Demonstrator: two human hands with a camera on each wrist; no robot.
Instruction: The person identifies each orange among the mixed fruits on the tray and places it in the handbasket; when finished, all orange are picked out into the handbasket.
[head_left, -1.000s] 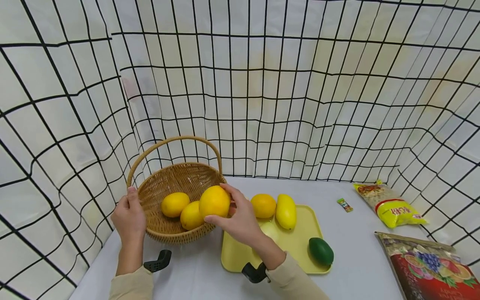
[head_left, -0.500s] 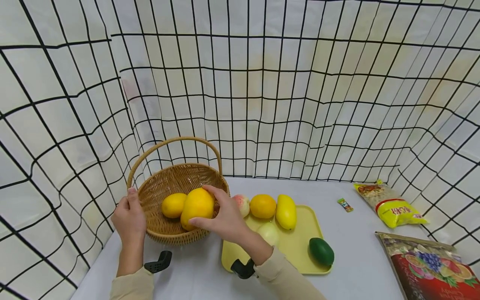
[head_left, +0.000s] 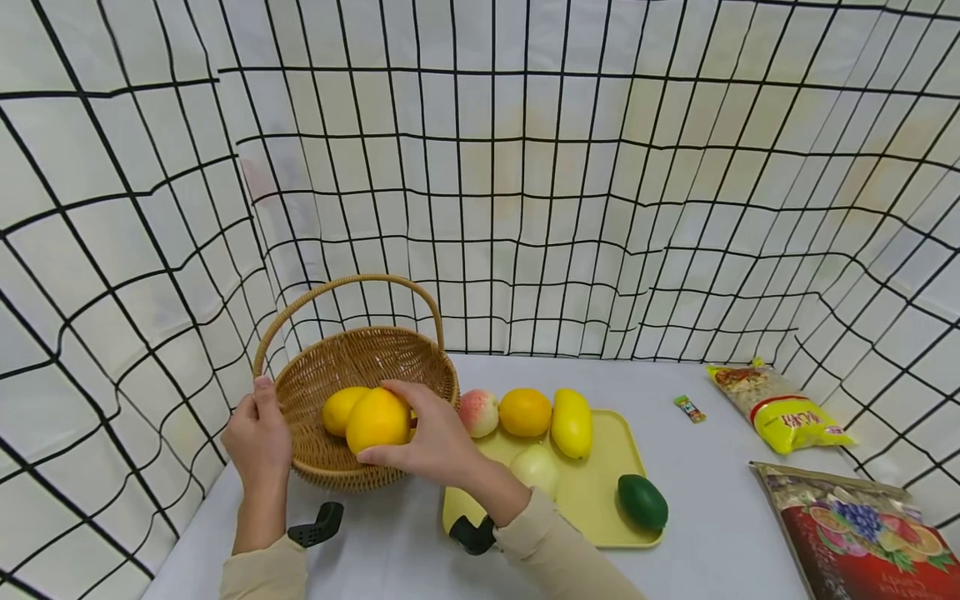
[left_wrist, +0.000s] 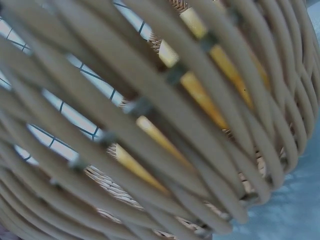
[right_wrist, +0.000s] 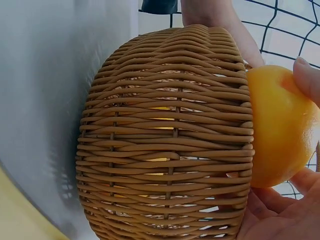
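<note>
My left hand [head_left: 258, 433] grips the wicker basket [head_left: 360, 354] at its left rim, by the foot of the handle. My right hand [head_left: 435, 437] holds a smooth, rounded yellow-orange fruit [head_left: 377, 419] between thumb and fingers over the basket's right front. In the right wrist view this fruit [right_wrist: 277, 125] sits at the rim, beyond the woven wall [right_wrist: 165, 135]. Another yellow fruit [head_left: 337, 410] lies inside, partly covered by the held one. Close up in the left wrist view, the weave [left_wrist: 150, 115] shows yellow through its gaps.
Right of the basket, a yellow tray [head_left: 600, 517] bears a peach [head_left: 478, 412], an orange-yellow fruit [head_left: 525, 412], a mango [head_left: 572, 423], a pale round item [head_left: 536, 468] and an avocado [head_left: 642, 502]. Farther right lie a small packet [head_left: 690, 409] and two bags [head_left: 783, 408]. Black netting encloses the table.
My right hand has moved left and slightly down with the fruit, which now hides the second fruit in the basket. The peach has come into view. My left hand stays at the basket.
</note>
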